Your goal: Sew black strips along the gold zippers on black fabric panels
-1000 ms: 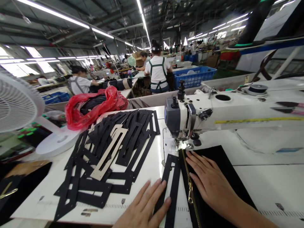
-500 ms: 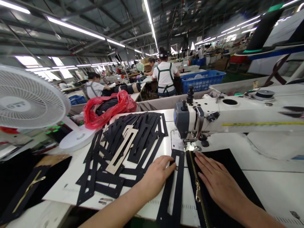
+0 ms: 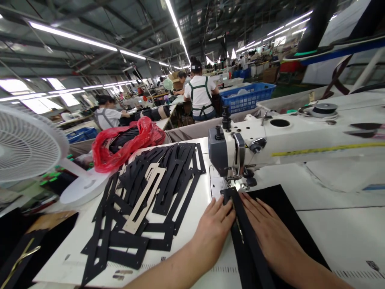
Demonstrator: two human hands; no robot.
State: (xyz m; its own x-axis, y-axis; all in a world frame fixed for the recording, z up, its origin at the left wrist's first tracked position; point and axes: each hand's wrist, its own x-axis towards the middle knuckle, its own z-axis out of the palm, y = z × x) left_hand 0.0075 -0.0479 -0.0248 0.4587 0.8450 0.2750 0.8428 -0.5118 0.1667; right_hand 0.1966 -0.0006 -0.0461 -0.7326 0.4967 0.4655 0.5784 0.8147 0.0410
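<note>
A narrow black frame piece (image 3: 245, 224) with a long slot lies over the gold zipper (image 3: 240, 230) of a black panel (image 3: 288, 216). Its far end reaches the presser foot of the white sewing machine (image 3: 300, 140). My left hand (image 3: 213, 230) rests on the frame piece's left strip, fingers stretched forward. Flat on the panel lies my right hand (image 3: 270, 230), its fingers extended along the frame's right strip. Most of the zipper is covered by the frame. Left of my hands, several black frame pieces (image 3: 177, 176) are heaped with a beige one (image 3: 144, 200).
A white fan (image 3: 27, 144) stands at the left, near a red plastic bag (image 3: 102, 148) of dark material. Another black zippered piece (image 3: 24, 257) lies at the lower left. Beyond the table are co-workers and a blue crate (image 3: 249, 96).
My left hand has carried the frame piece rightward from beside the panel onto its zipper. My right hand remains on the panel. The view has shifted to the right.
</note>
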